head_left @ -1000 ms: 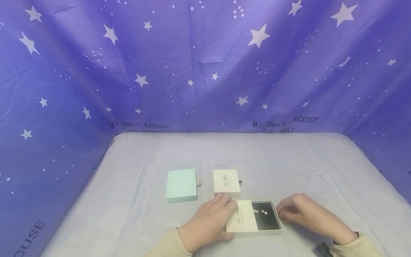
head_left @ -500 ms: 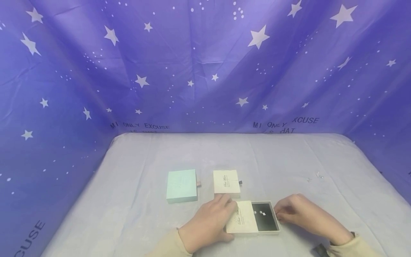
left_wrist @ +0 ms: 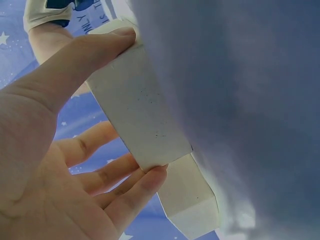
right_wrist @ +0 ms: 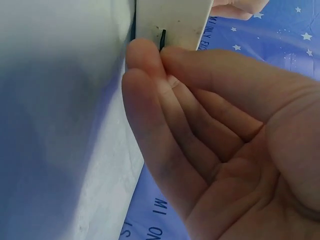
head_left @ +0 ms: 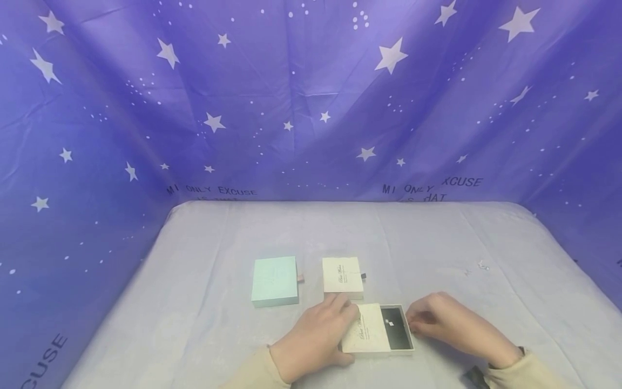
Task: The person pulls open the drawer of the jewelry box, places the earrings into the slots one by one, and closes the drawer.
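Observation:
A cream jewelry box (head_left: pixel 375 330) with dark script lies at the table's front, its drawer (head_left: pixel 402 339) partly out to the right. The drawer's black lining carries a small white, shiny earring-like piece (head_left: pixel 390 323). My left hand (head_left: pixel 313 336) grips the sleeve from the left, thumb along the near side and fingers at the far side; in the left wrist view the thumb (left_wrist: pixel 107 46) lies across a corner. Beyond the drawer's right end, my right hand (head_left: pixel 449 327) pinches the short black pull tab (right_wrist: pixel 162 38) between thumb and fingertips.
Just behind stands a smaller-looking cream box (head_left: pixel 341 275) with a black tab, close to my left fingertips. A mint-green box (head_left: pixel 274 281) sits left of it. Small silvery pieces (head_left: pixel 482 265) lie at the right. A dark object (head_left: pixel 476 376) shows by my right sleeve.
My right hand has moved left, and the drawer has slid farther into the sleeve. Less of the black lining shows. The left hand has stayed put.

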